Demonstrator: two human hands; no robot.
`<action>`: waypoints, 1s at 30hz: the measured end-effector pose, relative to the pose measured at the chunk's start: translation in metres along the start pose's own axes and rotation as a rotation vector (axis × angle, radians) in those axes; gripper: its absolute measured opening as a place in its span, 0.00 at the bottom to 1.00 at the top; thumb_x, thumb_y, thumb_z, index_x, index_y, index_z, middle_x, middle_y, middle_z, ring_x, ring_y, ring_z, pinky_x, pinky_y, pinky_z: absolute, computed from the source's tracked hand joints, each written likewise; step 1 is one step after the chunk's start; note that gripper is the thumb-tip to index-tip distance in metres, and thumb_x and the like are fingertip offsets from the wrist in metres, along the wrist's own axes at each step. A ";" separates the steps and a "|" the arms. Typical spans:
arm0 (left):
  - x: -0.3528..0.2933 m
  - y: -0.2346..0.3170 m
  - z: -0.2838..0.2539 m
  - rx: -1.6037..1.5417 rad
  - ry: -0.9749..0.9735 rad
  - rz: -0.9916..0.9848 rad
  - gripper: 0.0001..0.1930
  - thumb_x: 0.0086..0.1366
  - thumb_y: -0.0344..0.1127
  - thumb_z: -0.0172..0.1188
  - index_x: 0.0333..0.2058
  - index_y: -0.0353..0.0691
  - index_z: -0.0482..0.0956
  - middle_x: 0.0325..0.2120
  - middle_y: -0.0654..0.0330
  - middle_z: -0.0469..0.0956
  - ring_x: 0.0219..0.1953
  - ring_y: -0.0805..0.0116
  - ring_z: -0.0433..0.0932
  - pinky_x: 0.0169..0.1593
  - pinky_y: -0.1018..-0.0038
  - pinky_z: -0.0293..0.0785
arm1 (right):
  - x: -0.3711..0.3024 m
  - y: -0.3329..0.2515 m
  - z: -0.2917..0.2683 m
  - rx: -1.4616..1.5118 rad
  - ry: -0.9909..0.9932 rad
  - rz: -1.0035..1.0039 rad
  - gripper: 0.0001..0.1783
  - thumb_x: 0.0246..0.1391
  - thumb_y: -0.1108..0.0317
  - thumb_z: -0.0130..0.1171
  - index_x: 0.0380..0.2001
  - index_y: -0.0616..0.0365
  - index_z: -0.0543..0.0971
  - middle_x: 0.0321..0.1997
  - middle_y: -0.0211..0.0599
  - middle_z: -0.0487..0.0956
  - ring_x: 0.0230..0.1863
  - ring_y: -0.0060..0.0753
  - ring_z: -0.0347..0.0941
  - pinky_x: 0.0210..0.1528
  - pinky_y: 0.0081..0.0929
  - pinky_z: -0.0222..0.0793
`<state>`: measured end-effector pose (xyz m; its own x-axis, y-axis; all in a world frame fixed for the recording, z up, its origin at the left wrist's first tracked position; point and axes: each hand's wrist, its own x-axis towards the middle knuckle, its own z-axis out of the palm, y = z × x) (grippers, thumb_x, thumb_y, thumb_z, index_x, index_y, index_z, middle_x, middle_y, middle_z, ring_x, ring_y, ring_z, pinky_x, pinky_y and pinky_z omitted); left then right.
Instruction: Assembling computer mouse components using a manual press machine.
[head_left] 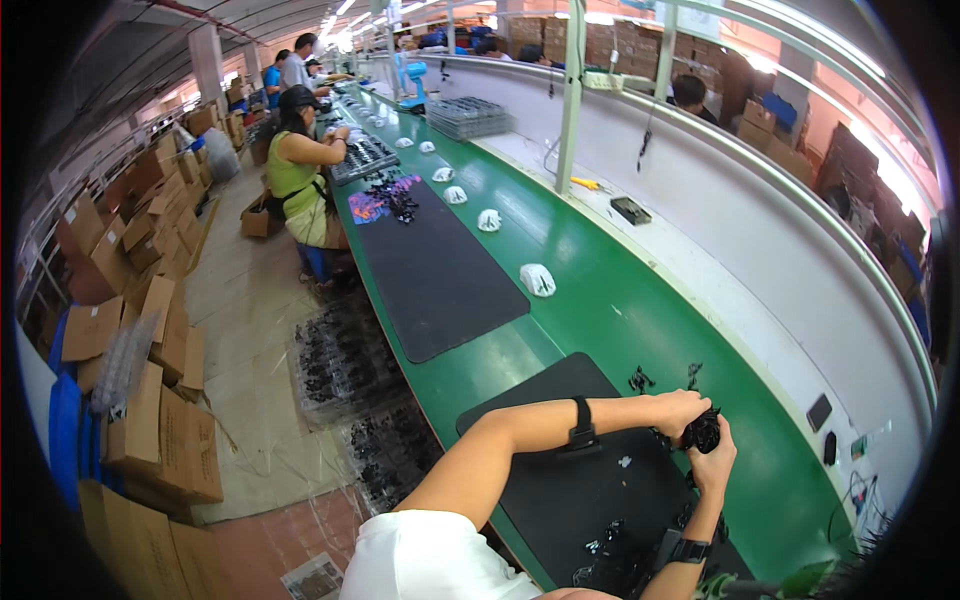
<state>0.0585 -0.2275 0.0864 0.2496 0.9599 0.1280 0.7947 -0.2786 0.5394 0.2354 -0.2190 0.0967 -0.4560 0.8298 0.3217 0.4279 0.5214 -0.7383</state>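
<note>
My left hand (678, 410) and my right hand (716, 462) meet over a black mat (560, 480) at the near end of a long green conveyor belt (600, 300). Both close on a small black part (701, 431) held between them. My left wrist wears a black band, my right wrist a black watch. More small black parts (610, 545) lie on the mat near my right forearm, and a few others (640, 379) sit on the belt just beyond my hands.
White bagged items (537, 279) ride the belt in a row going away. A second black mat (430, 265) lies further along. A seated co-worker in a green top (298, 170) works at the belt. Cardboard boxes (150, 400) and clear trays (345, 365) crowd the floor at left.
</note>
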 end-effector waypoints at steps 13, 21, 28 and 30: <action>-0.104 0.073 0.069 -0.092 -0.081 0.173 0.36 0.42 0.27 0.70 0.53 0.32 0.66 0.46 0.45 0.70 0.45 0.42 0.76 0.48 0.55 0.76 | -0.138 -0.026 -0.042 -0.184 -0.161 0.004 0.37 0.33 0.76 0.67 0.54 0.60 0.72 0.54 0.50 0.73 0.57 0.56 0.70 0.60 0.41 0.66; -0.122 0.045 0.014 -0.042 -0.243 0.303 0.35 0.45 0.28 0.69 0.56 0.39 0.68 0.56 0.51 0.68 0.59 0.46 0.66 0.61 0.58 0.67 | -0.112 -0.060 -0.063 -0.389 -0.425 0.100 0.38 0.38 0.64 0.72 0.57 0.52 0.72 0.60 0.42 0.70 0.60 0.52 0.66 0.61 0.43 0.66; -0.062 -0.081 -0.028 0.117 0.214 -0.116 0.44 0.51 0.42 0.71 0.64 0.41 0.60 0.63 0.41 0.60 0.65 0.43 0.59 0.68 0.58 0.58 | -0.020 0.022 -0.034 -0.399 -0.214 0.115 0.36 0.46 0.62 0.65 0.60 0.57 0.67 0.60 0.51 0.71 0.59 0.53 0.69 0.61 0.42 0.66; -0.060 -0.138 -0.031 0.123 0.066 -0.359 0.59 0.44 0.59 0.74 0.70 0.44 0.50 0.69 0.43 0.48 0.71 0.41 0.46 0.71 0.52 0.47 | 0.009 0.062 -0.016 -0.408 -0.276 0.178 0.45 0.42 0.57 0.69 0.65 0.55 0.63 0.67 0.53 0.63 0.66 0.55 0.63 0.65 0.44 0.63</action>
<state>-0.0831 -0.2453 0.0296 -0.0894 0.9960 0.0040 0.8863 0.0777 0.4565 0.2700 -0.1764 0.0631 -0.5132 0.8583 0.0035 0.7619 0.4574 -0.4587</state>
